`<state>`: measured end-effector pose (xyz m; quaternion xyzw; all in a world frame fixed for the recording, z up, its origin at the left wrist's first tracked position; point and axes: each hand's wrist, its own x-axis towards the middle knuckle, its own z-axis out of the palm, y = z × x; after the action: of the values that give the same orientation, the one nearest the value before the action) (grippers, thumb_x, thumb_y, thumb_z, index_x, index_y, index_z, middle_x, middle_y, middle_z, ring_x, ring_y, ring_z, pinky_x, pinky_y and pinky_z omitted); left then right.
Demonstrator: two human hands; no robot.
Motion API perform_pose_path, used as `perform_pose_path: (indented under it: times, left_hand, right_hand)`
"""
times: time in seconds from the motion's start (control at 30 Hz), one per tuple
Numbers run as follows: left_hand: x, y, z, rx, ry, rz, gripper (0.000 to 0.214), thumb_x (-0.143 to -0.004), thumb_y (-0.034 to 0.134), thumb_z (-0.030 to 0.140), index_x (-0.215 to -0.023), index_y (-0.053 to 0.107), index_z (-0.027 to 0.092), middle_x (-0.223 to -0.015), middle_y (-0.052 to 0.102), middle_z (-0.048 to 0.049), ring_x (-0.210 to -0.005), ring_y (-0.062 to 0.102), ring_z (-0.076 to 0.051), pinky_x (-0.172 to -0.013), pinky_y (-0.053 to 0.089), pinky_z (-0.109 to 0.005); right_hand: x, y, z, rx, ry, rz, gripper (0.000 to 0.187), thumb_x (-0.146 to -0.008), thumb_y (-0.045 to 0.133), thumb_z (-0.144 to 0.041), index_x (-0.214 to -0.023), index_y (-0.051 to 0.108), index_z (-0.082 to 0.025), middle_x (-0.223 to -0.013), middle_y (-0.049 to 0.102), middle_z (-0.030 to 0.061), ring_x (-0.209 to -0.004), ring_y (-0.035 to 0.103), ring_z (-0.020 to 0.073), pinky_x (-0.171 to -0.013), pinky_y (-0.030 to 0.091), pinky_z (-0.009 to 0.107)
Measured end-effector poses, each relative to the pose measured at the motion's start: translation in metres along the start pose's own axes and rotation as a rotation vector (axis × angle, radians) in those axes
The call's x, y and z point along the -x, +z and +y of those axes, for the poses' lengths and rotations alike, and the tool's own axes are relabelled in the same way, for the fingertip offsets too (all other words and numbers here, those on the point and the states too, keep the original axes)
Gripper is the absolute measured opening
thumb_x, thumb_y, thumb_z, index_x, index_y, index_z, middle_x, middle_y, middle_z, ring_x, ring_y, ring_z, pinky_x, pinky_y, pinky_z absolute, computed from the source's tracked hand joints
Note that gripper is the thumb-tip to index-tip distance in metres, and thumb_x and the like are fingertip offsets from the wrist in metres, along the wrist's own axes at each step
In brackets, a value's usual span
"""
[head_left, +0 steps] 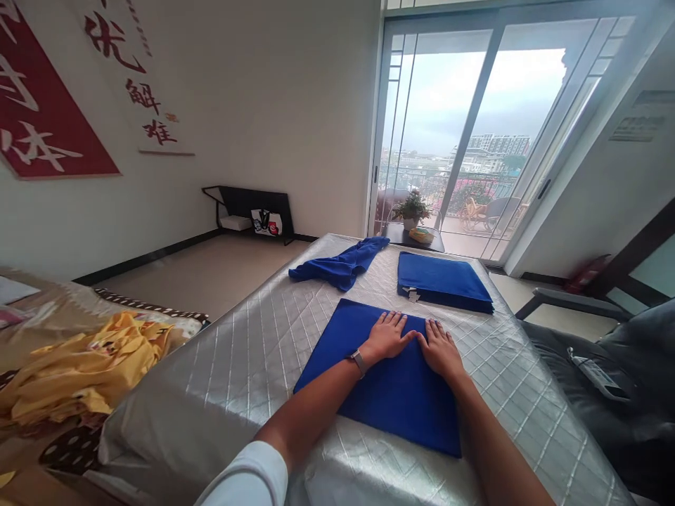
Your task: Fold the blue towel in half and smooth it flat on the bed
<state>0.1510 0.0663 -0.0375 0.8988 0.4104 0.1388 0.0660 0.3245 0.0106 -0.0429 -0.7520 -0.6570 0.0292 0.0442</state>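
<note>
Flat on the silver quilted cover (237, 365) lies a folded blue cloth (401, 400). Both my hands press on its far part, palms down, thumbs nearly meeting. My left hand (389, 336) has its fingers stretched out and wears a band at the wrist. My right hand (440, 348) rests beside it, fingers also straight, near the cloth's right edge. Beyond the right hand sits a stack of folded blue cloth (443, 277) with a white tag on its near edge. A crumpled blue cloth (342, 266) lies loosely at the far left.
Yellow clothing (100, 358) is heaped on a bed at the left. A dark armchair (627, 365) with a white power strip (598, 376) stands at the right. Past the far end are a small table with a potted plant (412, 209) and a sliding glass door (464, 105).
</note>
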Motion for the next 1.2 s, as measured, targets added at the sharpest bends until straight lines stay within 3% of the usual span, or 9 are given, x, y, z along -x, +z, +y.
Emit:
perform_pose_path:
  times: [0.27,0.37,0.53,0.73,0.87,1.03,1.13,1.2]
  left_hand:
    - [0.037,-0.037,-0.112,-0.060,-0.245,-0.011,0.068,-0.103,0.022,0.058,-0.153,0.037,0.015,-0.160,0.034,-0.0138,-0.150,0.024,-0.029,-0.122,0.017,-0.049]
    - [0.044,-0.041,-0.137,-0.039,-0.262,-0.023,0.067,-0.104,0.021,0.055,-0.154,0.033,0.012,-0.162,0.030,-0.0147,-0.151,0.023,-0.028,-0.122,0.018,-0.047]
    - [0.046,-0.039,-0.146,-0.027,-0.244,-0.023,0.072,-0.104,0.017,0.057,-0.154,0.031,0.007,-0.163,0.025,-0.0175,-0.151,0.022,-0.027,-0.122,0.017,-0.043]
    - [0.047,-0.042,-0.149,-0.007,-0.227,-0.049,0.070,-0.104,0.017,0.057,-0.155,0.031,0.010,-0.163,0.026,-0.0150,-0.151,0.022,-0.027,-0.123,0.014,-0.047]
    - [0.048,-0.039,-0.151,0.002,-0.235,-0.013,0.068,-0.105,0.019,0.054,-0.154,0.032,0.010,-0.163,0.027,-0.0151,-0.151,0.024,-0.026,-0.123,0.014,-0.045]
    - [0.049,-0.044,-0.161,0.000,-0.373,0.138,0.056,-0.105,0.034,0.042,-0.146,0.043,0.005,-0.154,0.043,-0.0189,-0.144,0.038,-0.026,-0.118,0.027,-0.037]
    - [0.051,-0.052,-0.170,-0.034,-0.438,0.215,0.037,-0.102,0.042,0.030,-0.124,0.062,0.009,-0.130,0.063,-0.0165,-0.124,0.056,-0.025,-0.108,0.040,-0.034]
    - [0.053,-0.056,-0.174,-0.050,-0.456,0.229,0.030,-0.100,0.044,0.026,-0.109,0.068,0.011,-0.116,0.067,-0.0148,-0.112,0.060,-0.025,-0.102,0.044,-0.033]
  right_hand:
    - [-0.002,-0.001,0.001,-0.017,-0.001,-0.004,0.070,-0.101,0.018,-0.050,-0.159,0.023,-0.012,-0.166,0.019,0.0080,-0.153,0.012,0.0219,-0.124,0.011,0.043]
    - [-0.003,0.001,0.002,-0.014,-0.002,-0.003,0.071,-0.101,0.019,-0.050,-0.159,0.022,-0.010,-0.166,0.018,0.0080,-0.154,0.011,0.0225,-0.124,0.011,0.043]
    - [-0.004,0.003,0.013,-0.049,-0.015,0.000,0.068,-0.102,0.015,-0.047,-0.159,0.024,-0.010,-0.166,0.019,0.0065,-0.154,0.011,0.0192,-0.124,0.011,0.039]
    - [-0.004,0.001,0.023,-0.019,0.005,-0.045,0.069,-0.102,0.014,-0.044,-0.159,0.020,-0.005,-0.166,0.015,0.0100,-0.153,0.012,0.0199,-0.124,0.010,0.040]
    - [-0.002,0.000,0.021,-0.035,0.016,-0.020,0.069,-0.102,0.014,-0.045,-0.159,0.021,-0.007,-0.166,0.017,0.0094,-0.153,0.014,0.0199,-0.124,0.011,0.040]
    - [0.006,-0.003,0.032,-0.121,0.034,0.124,0.065,-0.101,0.022,-0.045,-0.154,0.036,-0.010,-0.161,0.034,0.0121,-0.149,0.029,0.0247,-0.122,0.022,0.042]
    - [0.010,-0.010,0.043,-0.157,0.084,0.210,0.059,-0.099,0.032,-0.042,-0.146,0.049,-0.011,-0.149,0.050,0.0150,-0.138,0.044,0.0270,-0.116,0.032,0.040]
    - [0.012,-0.016,0.048,-0.165,0.138,0.238,0.053,-0.097,0.036,-0.041,-0.137,0.057,-0.013,-0.138,0.060,0.0157,-0.129,0.053,0.0284,-0.110,0.038,0.040]
